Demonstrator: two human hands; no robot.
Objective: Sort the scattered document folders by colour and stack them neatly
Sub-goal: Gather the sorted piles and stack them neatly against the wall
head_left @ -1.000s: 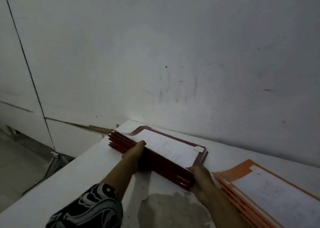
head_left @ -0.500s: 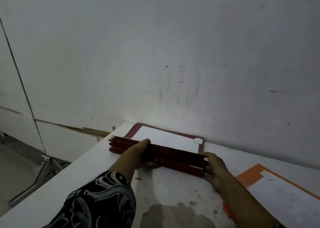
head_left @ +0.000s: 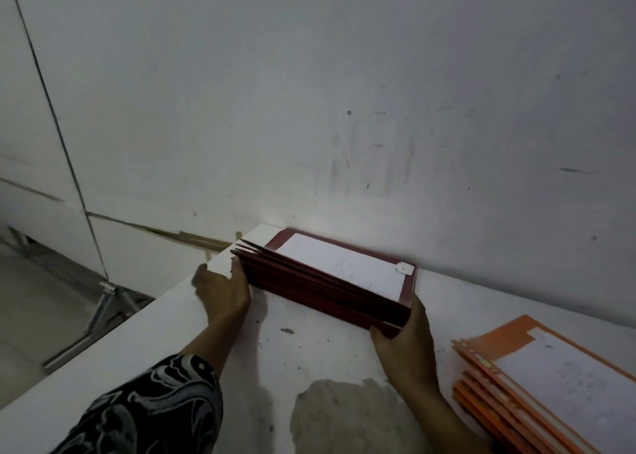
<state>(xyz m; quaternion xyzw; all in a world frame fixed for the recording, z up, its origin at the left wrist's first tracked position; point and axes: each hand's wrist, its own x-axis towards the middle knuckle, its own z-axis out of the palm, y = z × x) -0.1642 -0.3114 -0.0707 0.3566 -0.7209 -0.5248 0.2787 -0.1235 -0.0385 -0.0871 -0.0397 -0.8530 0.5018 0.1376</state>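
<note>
A stack of dark red folders (head_left: 320, 286) lies at the back of the white table, close to the wall, with a white sheet showing under its top cover. My left hand (head_left: 223, 291) presses flat against the stack's left end. My right hand (head_left: 406, 336) cups the stack's near right corner, fingers wrapped around the edge. A stack of orange folders (head_left: 537, 381) with a white sheet on top sits at the right, slightly fanned along its near edge.
The white table (head_left: 144, 333) has a worn grey patch (head_left: 344, 415) near me and small dark specks. Its left edge drops to the floor, where a metal stand (head_left: 110, 302) shows. The wall rises right behind the red stack.
My left hand slid from the red stack's near long side to its left end. My right hand shifted to the near right corner. The stack now sits angled.
</note>
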